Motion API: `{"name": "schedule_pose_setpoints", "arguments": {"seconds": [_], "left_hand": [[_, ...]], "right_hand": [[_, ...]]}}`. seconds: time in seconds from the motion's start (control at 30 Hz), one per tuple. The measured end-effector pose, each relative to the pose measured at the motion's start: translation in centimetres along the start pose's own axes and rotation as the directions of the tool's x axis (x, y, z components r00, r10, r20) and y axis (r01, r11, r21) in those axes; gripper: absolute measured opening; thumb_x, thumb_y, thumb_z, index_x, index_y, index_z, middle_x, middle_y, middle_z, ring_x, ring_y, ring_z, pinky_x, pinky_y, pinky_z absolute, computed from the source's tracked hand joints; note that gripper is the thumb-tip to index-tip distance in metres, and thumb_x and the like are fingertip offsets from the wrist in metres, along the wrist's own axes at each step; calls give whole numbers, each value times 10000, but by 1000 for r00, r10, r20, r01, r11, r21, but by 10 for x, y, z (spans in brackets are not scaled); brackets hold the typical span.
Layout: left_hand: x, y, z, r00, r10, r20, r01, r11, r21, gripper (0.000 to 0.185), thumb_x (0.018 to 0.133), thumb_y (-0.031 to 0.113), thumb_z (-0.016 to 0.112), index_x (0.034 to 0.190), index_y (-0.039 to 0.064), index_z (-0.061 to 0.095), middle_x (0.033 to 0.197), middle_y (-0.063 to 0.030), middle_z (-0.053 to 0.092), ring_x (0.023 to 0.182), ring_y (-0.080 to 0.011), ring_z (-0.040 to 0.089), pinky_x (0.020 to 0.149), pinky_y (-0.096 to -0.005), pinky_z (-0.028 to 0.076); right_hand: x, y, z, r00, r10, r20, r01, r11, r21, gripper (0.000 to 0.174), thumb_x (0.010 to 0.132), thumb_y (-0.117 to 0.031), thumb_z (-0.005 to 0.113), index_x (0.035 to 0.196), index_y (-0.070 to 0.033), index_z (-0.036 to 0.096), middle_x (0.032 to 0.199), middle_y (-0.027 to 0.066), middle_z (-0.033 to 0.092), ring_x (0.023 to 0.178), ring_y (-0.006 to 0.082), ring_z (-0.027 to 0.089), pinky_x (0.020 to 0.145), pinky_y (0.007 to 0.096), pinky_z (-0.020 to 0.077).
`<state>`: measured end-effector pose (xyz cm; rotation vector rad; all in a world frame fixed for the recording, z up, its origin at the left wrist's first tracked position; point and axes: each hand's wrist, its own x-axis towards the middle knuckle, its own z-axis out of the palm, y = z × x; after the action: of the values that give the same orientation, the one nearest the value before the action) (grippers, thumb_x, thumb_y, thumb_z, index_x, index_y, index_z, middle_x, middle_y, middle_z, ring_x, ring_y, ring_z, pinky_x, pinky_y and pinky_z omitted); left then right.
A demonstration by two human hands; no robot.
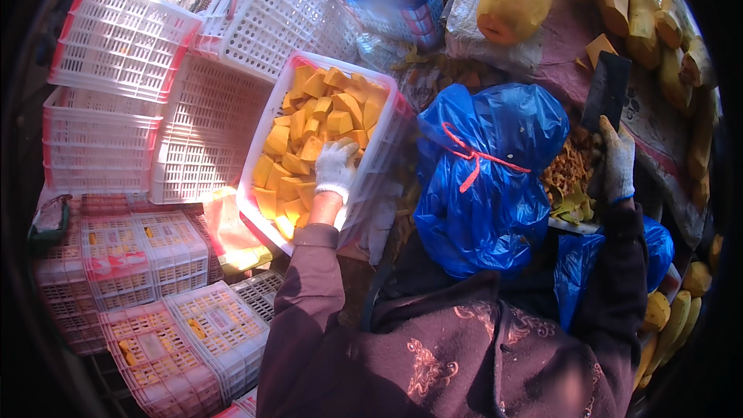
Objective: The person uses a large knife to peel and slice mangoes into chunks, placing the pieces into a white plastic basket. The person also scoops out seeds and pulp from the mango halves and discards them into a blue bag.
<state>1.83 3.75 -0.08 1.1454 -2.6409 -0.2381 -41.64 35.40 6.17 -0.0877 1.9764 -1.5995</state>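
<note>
My left hand [336, 167], in a white knit glove, rests on cut chunks of orange pumpkin [305, 122] in a white and red plastic crate [255, 151]. Its fingertips are among the pieces, and whether they grip one is unclear. On the right, my gloved right hand [619, 162] holds a cleaver [607, 90] by its handle, the dark broad blade pointing away from me. Between my arms, blue plastic sheeting [487, 209] covers my knees, tied with a pinkish-red cord [464, 154]. Shredded pumpkin scraps [569, 165] lie beside my right hand.
Peeled whole pumpkins [516, 0] lie on sacking [560, 64] at the far right. Empty-looking crates [122, 40] are stacked at left, with lidded crates [188, 331] of pumpkin below. A blue-lined crate [386, 0] holds orange scraps at the back. More pumpkins [667, 325] sit by my right elbow.
</note>
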Motion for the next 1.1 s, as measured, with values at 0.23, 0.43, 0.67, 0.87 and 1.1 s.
{"name": "schedule_pose_setpoints", "arguments": {"seconds": [0.23,0.43,0.67,0.87,1.1], "left_hand": [[-20,8,5,974,172,-151,-166,985,49,155,798,99,655,942,132,701,1057,-52,700,991,-284,665,793,-384,544],[8,-2,0,995,69,70,-71,997,27,203,784,84,649,953,105,759,1062,-108,730,977,-308,691,860,-398,545],[128,131,-77,997,-3,-71,-35,851,-523,158,875,-26,654,1004,-33,746,926,-110,756,853,-165,711,774,-279,548],[201,340,-37,716,680,-160,-684,638,-353,366,840,123,734,1182,-1,691,1125,-204,710,991,-295,715,884,-348,547],[226,474,87,718,677,163,-666,736,-124,868,759,268,776,1492,60,361,1519,-242,355,1394,-444,361,1117,-489,396]], "right_hand": [[-5,-2,-3,1000,-17,4,17,999,36,179,990,-294,637,937,-127,598,675,-61,539,484,31,466,425,174,370],[-8,-8,-9,1000,12,-15,-10,990,138,166,982,-258,644,927,-105,610,659,-35,542,481,69,499,442,220,399],[-13,-12,-30,983,-56,-172,101,959,264,246,981,-252,644,840,-51,630,656,10,591,511,101,560,471,254,449],[-13,-19,-46,968,-56,-244,154,901,406,222,979,-226,640,845,-49,633,652,12,590,504,107,565,470,258,452],[-23,-28,-67,961,-55,-270,169,892,419,220,983,-222,637,852,-46,631,636,11,582,485,110,560,450,263,447]]}}
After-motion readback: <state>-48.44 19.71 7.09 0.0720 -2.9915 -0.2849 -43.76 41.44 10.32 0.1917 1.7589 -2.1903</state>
